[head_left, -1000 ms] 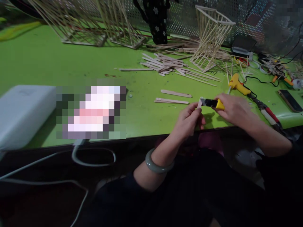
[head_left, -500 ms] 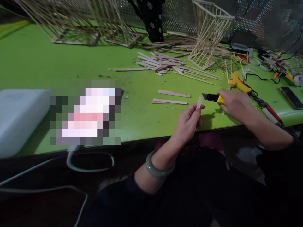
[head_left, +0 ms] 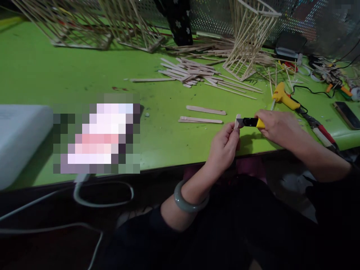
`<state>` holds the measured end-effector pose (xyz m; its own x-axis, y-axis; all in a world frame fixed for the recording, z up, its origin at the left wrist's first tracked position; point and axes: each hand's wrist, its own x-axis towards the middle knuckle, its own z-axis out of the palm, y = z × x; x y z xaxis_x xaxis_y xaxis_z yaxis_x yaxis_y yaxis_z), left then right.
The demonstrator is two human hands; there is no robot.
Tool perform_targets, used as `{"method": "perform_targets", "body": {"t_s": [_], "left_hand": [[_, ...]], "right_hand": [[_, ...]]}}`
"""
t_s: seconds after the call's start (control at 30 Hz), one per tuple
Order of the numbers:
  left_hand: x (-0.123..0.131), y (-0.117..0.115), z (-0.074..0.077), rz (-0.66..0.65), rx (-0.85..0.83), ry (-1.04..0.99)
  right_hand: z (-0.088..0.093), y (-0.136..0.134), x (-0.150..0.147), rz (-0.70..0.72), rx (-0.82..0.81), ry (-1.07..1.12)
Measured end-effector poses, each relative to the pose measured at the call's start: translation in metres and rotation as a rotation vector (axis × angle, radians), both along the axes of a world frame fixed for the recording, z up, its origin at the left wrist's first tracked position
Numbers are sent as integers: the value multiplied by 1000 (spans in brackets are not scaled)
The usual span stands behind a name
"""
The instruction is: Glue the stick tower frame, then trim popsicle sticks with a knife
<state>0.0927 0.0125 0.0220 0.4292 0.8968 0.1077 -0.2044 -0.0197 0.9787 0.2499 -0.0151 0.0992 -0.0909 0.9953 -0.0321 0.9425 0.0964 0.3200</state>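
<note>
My left hand point(head_left: 223, 144) pinches a wooden craft stick point(head_left: 237, 119) near the table's front edge, its tip poking up past the thumb. From the right, my right hand point(head_left: 277, 125) grips a yellow and black utility knife point(head_left: 250, 122). The knife's blade meets the stick just above my left thumb. Left of my hands, a craft stick point(head_left: 206, 110) lies above a small overlapping group of craft sticks point(head_left: 201, 120) on the green table point(head_left: 165, 138).
A pile of craft sticks point(head_left: 188, 73) and stick frames point(head_left: 240, 45) stand behind. At right are a yellow glue gun point(head_left: 285, 97), red-handled pliers point(head_left: 323, 133) and a dark phone point(head_left: 347, 114). A blurred-out device point(head_left: 97, 137) and a white box point(head_left: 22, 142) sit left.
My right hand has brought the knife left, so its blade now touches the stick. My left hand keeps its pinch in about the same place. The view has shifted slightly.
</note>
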Motion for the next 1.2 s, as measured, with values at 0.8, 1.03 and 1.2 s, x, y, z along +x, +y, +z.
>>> {"method": "perform_targets", "body": {"t_s": [0.8, 1.03, 1.2], "left_hand": [[6, 7, 6, -36, -95, 15], [2, 3, 6, -80, -99, 19], [-1, 1, 6, -117, -125, -11]], "right_hand": [[-9, 10, 8, -35, 42, 6], [0, 19, 28, -210, 44, 68], [13, 14, 55, -257, 213, 72]]}}
